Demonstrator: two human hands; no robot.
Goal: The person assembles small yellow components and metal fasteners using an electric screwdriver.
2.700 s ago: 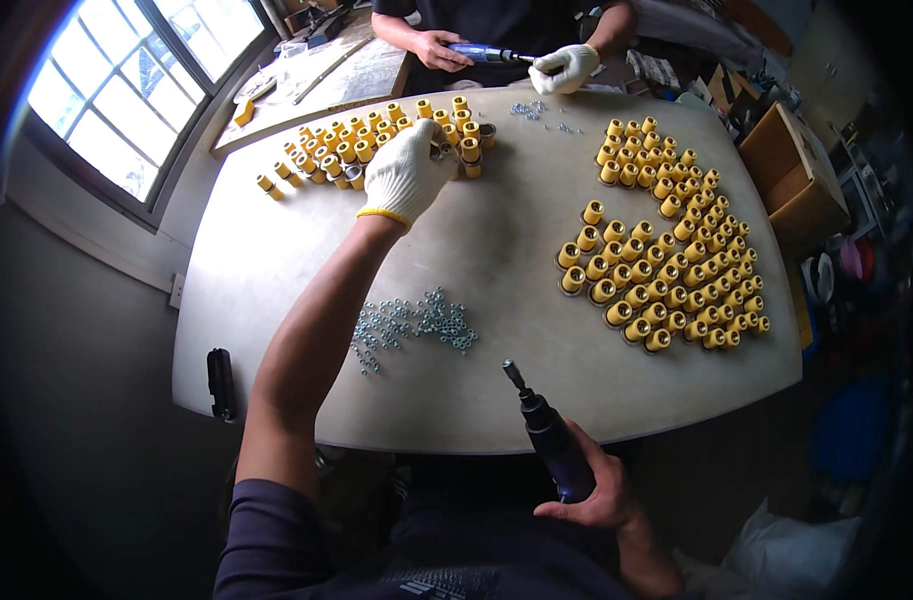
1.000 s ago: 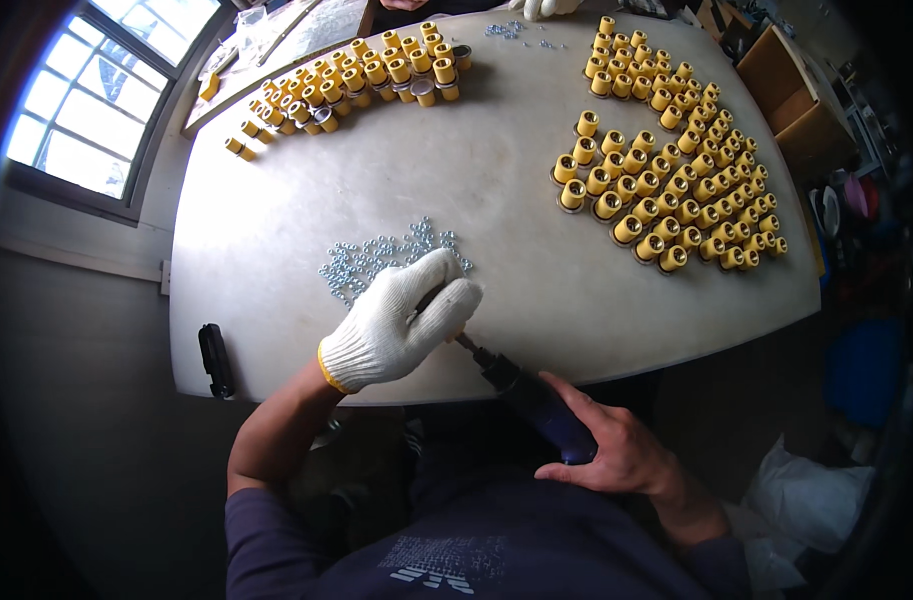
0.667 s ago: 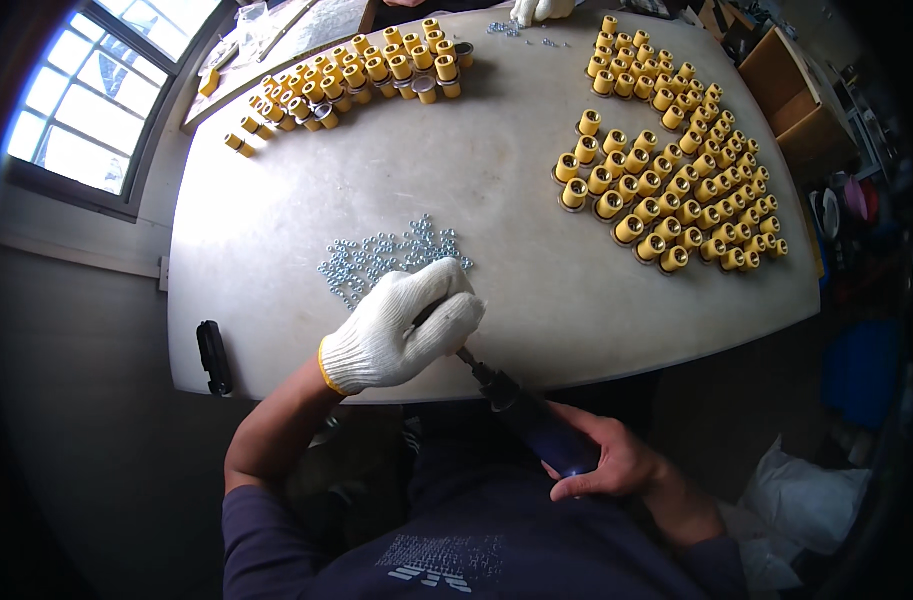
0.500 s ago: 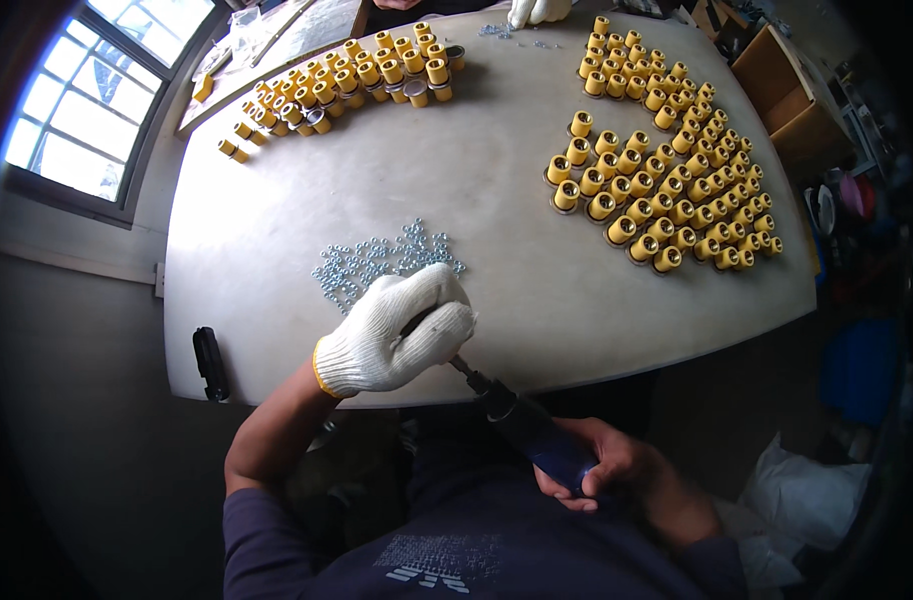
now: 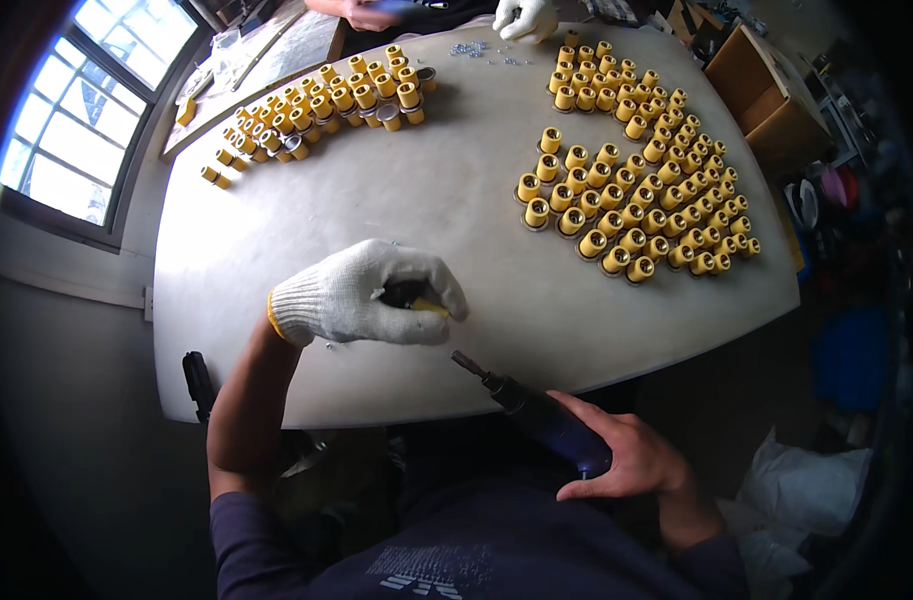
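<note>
Gloved left hand (image 5: 372,297) — yellow part (image 5: 429,306)

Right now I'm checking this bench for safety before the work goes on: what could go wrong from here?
1. The dark blue power screwdriver in the bare right hand points its bit toward the white-gloved left hand; a slip might jab it.
2. The small yellow-and-black part is pinched in the fingers, so it could twist free.
3. The upright yellow cylindrical parts stand packed close to the white table's edge; a knock could send some off.
</note>
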